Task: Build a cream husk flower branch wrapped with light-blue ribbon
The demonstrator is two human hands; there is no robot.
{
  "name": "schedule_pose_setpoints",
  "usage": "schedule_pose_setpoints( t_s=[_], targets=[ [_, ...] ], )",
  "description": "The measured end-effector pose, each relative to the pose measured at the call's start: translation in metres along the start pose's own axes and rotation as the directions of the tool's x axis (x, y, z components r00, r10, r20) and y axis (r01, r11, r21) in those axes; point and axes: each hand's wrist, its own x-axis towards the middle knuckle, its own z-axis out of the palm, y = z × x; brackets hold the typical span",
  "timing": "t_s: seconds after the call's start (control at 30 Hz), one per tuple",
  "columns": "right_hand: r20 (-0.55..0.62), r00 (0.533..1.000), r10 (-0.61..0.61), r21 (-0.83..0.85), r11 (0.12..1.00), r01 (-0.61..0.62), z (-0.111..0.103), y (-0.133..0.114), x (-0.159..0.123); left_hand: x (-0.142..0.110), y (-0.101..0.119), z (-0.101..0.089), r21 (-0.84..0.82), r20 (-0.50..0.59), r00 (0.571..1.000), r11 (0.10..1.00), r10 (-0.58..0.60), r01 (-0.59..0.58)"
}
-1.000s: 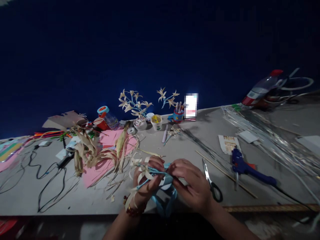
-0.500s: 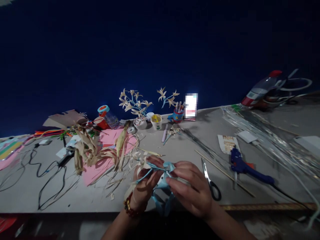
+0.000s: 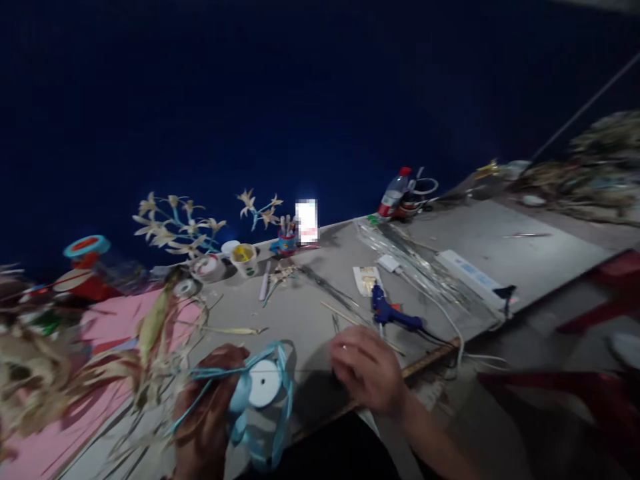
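My left hand is closed around a white spool of light blue ribbon, and loose loops of ribbon hang around the fingers near the table's front edge. My right hand lies knuckles-up on the grey table, apart from the ribbon. Its fingers curl over the handles of the scissors. Only the scissor blades show, pointing away from the hand. The picture is smeared by head motion.
A blue glue gun and its cord lie right of my right hand, with a white power strip beyond. Dried husk strips on pink paper fill the left. A husk-flower branch, cups and a bottle stand along the back.
My right hand let go of the ribbon and moved right onto the scissors. My left hand kept the ribbon spool. The view swung to the right, showing the table's right end.
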Motion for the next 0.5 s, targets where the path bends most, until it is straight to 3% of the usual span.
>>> schedule_pose_setpoints(
  t_s=[0.03,0.1,0.13,0.17,0.23,0.33,0.5],
  targets=[
    [-0.010,0.988,0.151,-0.138,0.979,-0.151,-0.011,0.021,-0.016,-0.001,-0.003,-0.002,0.007,-0.006,0.999,0.999,-0.034,0.034],
    [-0.046,0.913,0.406,-0.373,0.841,-0.393,-0.034,0.063,-0.045,-0.001,-0.008,-0.006,0.063,0.011,1.000,0.998,-0.024,0.023],
    [-0.016,0.860,0.510,-0.468,0.756,-0.458,-0.044,0.082,-0.058,-0.001,-0.011,-0.008,0.094,0.028,1.000,0.995,0.014,-0.017],
    [0.018,0.835,0.549,-0.500,0.729,-0.468,-0.052,0.098,-0.068,0.000,-0.013,-0.010,0.129,0.050,0.997,0.990,0.056,-0.062],
    [0.088,0.809,0.581,-0.530,0.715,-0.456,-0.062,0.122,-0.080,0.002,-0.016,-0.014,0.207,0.112,0.987,0.969,0.115,-0.137],
    [0.197,0.785,0.587,-0.534,0.736,-0.417,-0.064,0.139,-0.084,0.003,-0.019,-0.017,0.286,0.170,0.977,0.942,0.127,-0.172],
    [0.296,0.765,0.572,-0.508,0.772,-0.381,-0.062,0.150,-0.083,-0.009,-0.024,-0.015,0.343,0.090,0.994,0.935,0.063,-0.090]
  ],
)
